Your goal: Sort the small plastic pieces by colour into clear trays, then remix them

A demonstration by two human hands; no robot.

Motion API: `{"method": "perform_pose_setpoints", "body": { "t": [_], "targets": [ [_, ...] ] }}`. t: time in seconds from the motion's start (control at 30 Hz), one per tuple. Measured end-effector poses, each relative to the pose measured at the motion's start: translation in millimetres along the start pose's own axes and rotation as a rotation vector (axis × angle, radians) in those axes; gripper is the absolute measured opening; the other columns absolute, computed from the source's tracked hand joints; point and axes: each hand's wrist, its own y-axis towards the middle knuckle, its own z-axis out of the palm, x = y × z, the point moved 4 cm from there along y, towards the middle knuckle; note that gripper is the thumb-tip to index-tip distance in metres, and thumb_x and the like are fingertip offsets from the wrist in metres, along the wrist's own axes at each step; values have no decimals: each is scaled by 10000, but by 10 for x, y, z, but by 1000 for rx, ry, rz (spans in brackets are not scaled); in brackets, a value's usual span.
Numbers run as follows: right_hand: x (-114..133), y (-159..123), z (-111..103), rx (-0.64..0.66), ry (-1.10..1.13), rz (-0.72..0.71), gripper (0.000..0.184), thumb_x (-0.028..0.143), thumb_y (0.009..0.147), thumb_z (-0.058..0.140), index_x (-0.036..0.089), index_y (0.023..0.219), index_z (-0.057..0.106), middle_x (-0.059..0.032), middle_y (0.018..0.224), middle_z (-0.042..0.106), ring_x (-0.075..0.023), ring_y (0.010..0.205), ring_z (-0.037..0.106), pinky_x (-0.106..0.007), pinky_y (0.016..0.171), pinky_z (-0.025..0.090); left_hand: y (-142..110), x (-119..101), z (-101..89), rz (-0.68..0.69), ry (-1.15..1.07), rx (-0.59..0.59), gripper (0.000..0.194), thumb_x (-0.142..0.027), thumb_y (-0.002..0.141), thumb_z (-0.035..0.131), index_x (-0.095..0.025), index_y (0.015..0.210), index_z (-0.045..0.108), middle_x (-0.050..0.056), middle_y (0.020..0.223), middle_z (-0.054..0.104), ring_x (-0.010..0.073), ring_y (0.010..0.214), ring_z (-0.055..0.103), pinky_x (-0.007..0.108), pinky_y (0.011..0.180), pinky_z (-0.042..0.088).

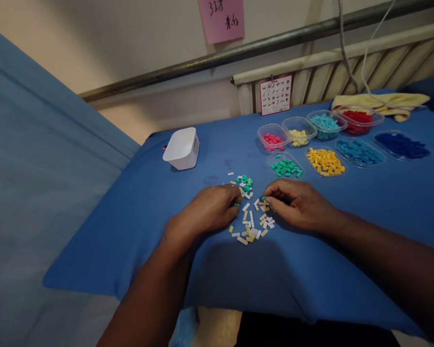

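Observation:
A small pile of white, tan and green bricks [251, 214] lies on the blue tablecloth [137, 226]. My left hand [206, 209] rests at the pile's left edge, fingers curled and pinched on a small green brick [236, 205]. At the pile's right edge my right hand [298, 205] has its fingertips pinched on another green brick [264, 198]. A cluster of green bricks [245, 183] sits at the far end of the pile.
Clear trays of sorted bricks stand at the back right: pink [273, 140], pale yellow [298, 136], teal [325, 123], red [358, 120], green [285, 167], yellow [325, 161], blue [358, 152], dark blue [401, 144]. A white tub [183, 148] sits back left. The table's front edge is close.

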Motion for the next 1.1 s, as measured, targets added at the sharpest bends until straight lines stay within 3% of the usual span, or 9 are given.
{"method": "perform_pose_setpoints", "body": {
  "t": [0.13,0.23,0.33,0.43,0.53,0.73,0.93,1.1],
  "targets": [
    [29,3,-12,-11,-8,4,72,245,996,657,248,1025,723,-19,902,780,-181,770,699,-331,720,543,17,-2,-21,-23,-176,-58,133,-177,875,610,-203,939,723,19,836,702,162,694,586,305,643,394],
    [38,2,13,-10,-6,1,72,242,990,670,253,1029,729,-20,911,787,-186,793,717,-334,734,550,93,-26,38,-51,-563,-170,92,-254,899,678,-186,947,716,-1,774,659,130,666,559,267,627,419],
    [0,4,72,-19,76,60,72,276,996,690,256,1049,735,-14,910,792,-179,775,720,-328,705,546,218,-62,178,-76,-946,-267,242,-374,879,802,-162,948,707,-13,747,637,100,635,542,242,616,446],
    [-87,19,124,-95,249,199,106,335,972,733,245,1027,727,-11,865,783,-175,727,715,-322,663,556,323,-79,295,-93,-1105,-363,337,-418,824,886,-151,959,732,8,801,688,100,667,590,242,642,487],
    [-144,42,165,-164,409,299,186,387,923,779,236,1004,708,-9,823,765,-181,709,718,-325,645,578,359,-83,335,-85,-1078,-447,285,-392,862,862,-162,1012,788,37,878,753,131,747,664,275,714,551],
    [-184,72,195,-208,574,403,268,444,882,808,243,964,651,-14,813,770,-206,750,782,-352,696,639,321,-162,260,69,-727,-559,164,-274,985,722,-227,1078,849,52,1000,804,183,941,735,352,909,598],
    [-229,76,197,-199,605,411,336,485,876,828,243,1061,688,-37,851,811,-220,771,806,-384,725,674,300,-176,247,81,-623,-583,150,-218,991,702,-227,1069,831,40,978,793,167,900,733,330,862,589],
    [-167,82,159,-195,537,373,317,511,871,842,230,999,770,-52,861,827,-218,754,792,-377,699,666,274,-202,238,113,-526,-624,117,-228,1011,709,-228,1053,818,38,980,801,171,916,745,328,856,587]
  ]
}}
